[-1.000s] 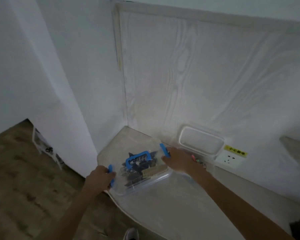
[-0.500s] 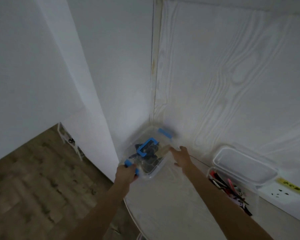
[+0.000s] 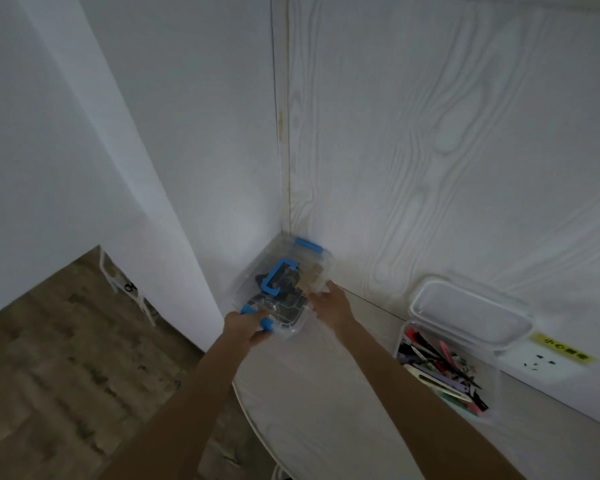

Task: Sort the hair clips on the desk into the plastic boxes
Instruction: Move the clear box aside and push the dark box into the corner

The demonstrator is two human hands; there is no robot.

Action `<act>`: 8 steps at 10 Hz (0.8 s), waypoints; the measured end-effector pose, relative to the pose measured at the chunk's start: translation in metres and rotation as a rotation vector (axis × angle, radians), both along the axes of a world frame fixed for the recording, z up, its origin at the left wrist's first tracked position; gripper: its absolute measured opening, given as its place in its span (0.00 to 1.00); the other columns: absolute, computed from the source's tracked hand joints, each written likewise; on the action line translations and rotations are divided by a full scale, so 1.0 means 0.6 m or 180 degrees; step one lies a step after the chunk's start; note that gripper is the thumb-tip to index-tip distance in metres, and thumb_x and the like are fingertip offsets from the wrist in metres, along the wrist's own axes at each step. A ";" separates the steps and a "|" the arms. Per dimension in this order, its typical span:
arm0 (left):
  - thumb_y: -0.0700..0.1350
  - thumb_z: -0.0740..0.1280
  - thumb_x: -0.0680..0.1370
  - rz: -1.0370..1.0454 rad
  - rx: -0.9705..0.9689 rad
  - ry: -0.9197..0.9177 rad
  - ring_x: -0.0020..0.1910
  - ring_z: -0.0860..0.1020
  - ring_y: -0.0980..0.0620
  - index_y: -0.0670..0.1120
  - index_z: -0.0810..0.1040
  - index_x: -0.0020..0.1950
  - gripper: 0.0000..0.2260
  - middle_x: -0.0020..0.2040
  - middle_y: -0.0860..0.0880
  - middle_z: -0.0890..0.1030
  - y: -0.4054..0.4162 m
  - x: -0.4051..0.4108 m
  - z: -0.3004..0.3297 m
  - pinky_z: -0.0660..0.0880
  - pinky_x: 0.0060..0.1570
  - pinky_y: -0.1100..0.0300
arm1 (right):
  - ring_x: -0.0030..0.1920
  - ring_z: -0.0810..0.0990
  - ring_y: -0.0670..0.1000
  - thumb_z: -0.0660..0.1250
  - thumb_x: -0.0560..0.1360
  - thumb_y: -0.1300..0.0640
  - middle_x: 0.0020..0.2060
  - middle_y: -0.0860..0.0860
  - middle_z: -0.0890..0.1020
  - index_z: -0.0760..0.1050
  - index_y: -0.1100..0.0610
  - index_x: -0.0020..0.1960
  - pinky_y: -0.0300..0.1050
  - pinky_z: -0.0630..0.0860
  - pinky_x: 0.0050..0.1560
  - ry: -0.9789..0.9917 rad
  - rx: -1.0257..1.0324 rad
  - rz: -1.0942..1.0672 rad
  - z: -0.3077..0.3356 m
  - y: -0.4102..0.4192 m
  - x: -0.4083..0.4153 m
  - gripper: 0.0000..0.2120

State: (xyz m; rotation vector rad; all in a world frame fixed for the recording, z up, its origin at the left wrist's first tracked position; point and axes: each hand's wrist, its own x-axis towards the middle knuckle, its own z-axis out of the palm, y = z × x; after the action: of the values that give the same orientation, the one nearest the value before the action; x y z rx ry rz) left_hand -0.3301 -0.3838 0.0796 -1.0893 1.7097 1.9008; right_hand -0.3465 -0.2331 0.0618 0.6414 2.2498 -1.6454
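A clear plastic box (image 3: 284,282) with a blue handle and blue latches stands in the far corner of the white desk (image 3: 326,393), lid on, dark hair clips inside. My left hand (image 3: 245,327) grips its near end at the blue latch. My right hand (image 3: 328,303) rests with straight fingers against its right side. A second clear box (image 3: 492,386) stands at the right by the wall, with its lid (image 3: 468,313) propped up behind it and several coloured hair clips (image 3: 437,365) inside.
White wood-grain wall panels meet at the corner right behind the first box. A wall socket (image 3: 537,362) with a yellow label sits right of the open box. The desk's rounded edge drops to a wooden floor (image 3: 66,358) on the left.
The closed box has been slid from the desk's front left area back into the wall corner. My right hand has shifted from the far latch to the box's right side.
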 end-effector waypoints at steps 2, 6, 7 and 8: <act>0.57 0.62 0.77 -0.1284 -0.1193 -0.0041 0.59 0.76 0.40 0.36 0.64 0.68 0.29 0.65 0.38 0.73 -0.007 0.017 0.013 0.73 0.54 0.51 | 0.46 0.83 0.49 0.64 0.77 0.55 0.59 0.57 0.77 0.62 0.59 0.71 0.40 0.77 0.46 -0.0562 -0.0630 0.0118 0.017 0.079 0.089 0.25; 0.32 0.57 0.78 -0.2123 -0.1280 0.1926 0.55 0.80 0.49 0.35 0.69 0.67 0.17 0.58 0.36 0.77 0.267 0.033 0.059 0.75 0.56 0.58 | 0.51 0.76 0.57 0.60 0.75 0.64 0.50 0.59 0.77 0.69 0.60 0.64 0.54 0.73 0.56 0.0200 0.0103 -0.2351 0.056 0.407 0.290 0.18; 0.36 0.60 0.78 -0.2658 -0.1223 0.1654 0.67 0.71 0.42 0.39 0.64 0.71 0.20 0.69 0.41 0.70 0.348 0.024 0.052 0.69 0.65 0.54 | 0.51 0.71 0.53 0.58 0.78 0.62 0.51 0.57 0.72 0.64 0.61 0.69 0.51 0.70 0.57 0.0116 -0.0479 -0.2170 0.081 0.426 0.286 0.19; 0.35 0.63 0.76 -0.2854 -0.1109 0.1371 0.65 0.72 0.43 0.39 0.61 0.72 0.25 0.72 0.42 0.67 0.384 0.019 0.032 0.71 0.59 0.55 | 0.54 0.70 0.53 0.56 0.80 0.60 0.53 0.55 0.73 0.61 0.60 0.71 0.52 0.68 0.65 0.0101 -0.0932 -0.1809 0.102 0.422 0.282 0.19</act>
State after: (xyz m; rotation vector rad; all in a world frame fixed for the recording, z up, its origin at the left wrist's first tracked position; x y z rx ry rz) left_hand -0.3189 -0.1534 0.0987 0.0923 2.2726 1.3112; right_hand -0.1773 0.0202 0.1227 1.2591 1.8844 -2.1931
